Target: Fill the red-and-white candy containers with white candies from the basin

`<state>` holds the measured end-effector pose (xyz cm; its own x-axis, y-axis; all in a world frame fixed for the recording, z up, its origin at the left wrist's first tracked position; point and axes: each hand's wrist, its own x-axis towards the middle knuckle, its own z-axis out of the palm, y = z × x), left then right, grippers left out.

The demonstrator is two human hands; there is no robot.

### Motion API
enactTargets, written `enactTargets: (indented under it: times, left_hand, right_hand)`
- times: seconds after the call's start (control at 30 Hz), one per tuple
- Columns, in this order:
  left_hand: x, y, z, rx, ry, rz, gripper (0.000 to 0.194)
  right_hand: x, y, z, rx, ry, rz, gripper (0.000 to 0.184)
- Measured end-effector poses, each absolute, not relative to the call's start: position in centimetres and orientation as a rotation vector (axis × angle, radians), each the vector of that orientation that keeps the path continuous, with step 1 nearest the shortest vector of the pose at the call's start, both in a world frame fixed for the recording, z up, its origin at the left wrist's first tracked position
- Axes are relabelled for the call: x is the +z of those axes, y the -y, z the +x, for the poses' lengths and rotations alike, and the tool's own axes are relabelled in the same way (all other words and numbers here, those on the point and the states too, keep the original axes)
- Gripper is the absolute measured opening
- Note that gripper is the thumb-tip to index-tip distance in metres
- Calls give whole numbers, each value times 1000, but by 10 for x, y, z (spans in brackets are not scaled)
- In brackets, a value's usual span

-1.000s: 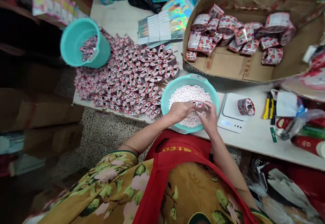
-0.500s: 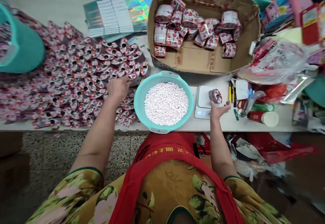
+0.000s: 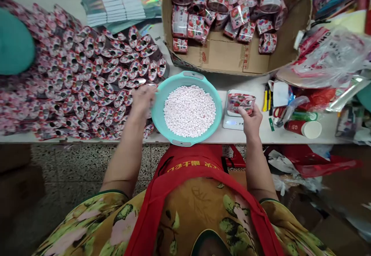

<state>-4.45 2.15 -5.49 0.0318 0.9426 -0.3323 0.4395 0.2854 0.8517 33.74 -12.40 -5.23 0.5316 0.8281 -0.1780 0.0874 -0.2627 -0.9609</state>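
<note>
A teal basin (image 3: pixel 174 84) full of small white candies (image 3: pixel 189 111) sits at the table's front edge. My right hand (image 3: pixel 251 120) is closed on a strawberry-printed pouch (image 3: pixel 240 101) resting on the white scale (image 3: pixel 233 122) just right of the basin. My left hand (image 3: pixel 143 100) is blurred at the basin's left rim, over the heap of empty printed pouches (image 3: pixel 87 82). Its fingers seem pinched on one pouch, though motion smears them.
A cardboard box (image 3: pixel 228 57) behind the basin holds several filled pouches (image 3: pixel 220 12). Holographic packets (image 3: pixel 116 0) lie at the back left, a teal bucket (image 3: pixel 14 47) at the far left. Pens, bottles and plastic bags (image 3: pixel 319 70) crowd the table's right end.
My right hand went from open beside the pouch on the scale to gripping it. My left hand pulled back from the heap toward the basin. The view shifted slightly forward.
</note>
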Motion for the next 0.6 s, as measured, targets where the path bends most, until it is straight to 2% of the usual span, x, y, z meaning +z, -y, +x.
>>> enactTargets:
  times: [0.1,0.23,0.4,0.6]
  left_hand:
    - [-41,3,12,687,-1332,770,53]
    - [-44,15,62,591,-975,283,65]
    - [-57,24,62,561,-976,74,44]
    - [-52,25,51,684,-987,199,29]
  right_hand:
    - [-33,113,293,1264,907,-1592,36]
    - [-36,101,252,1564,991,-1534,41]
    - [-53,97,238,1771,904,-1580,46]
    - [-55,102,246,1740,804,-1483,58]
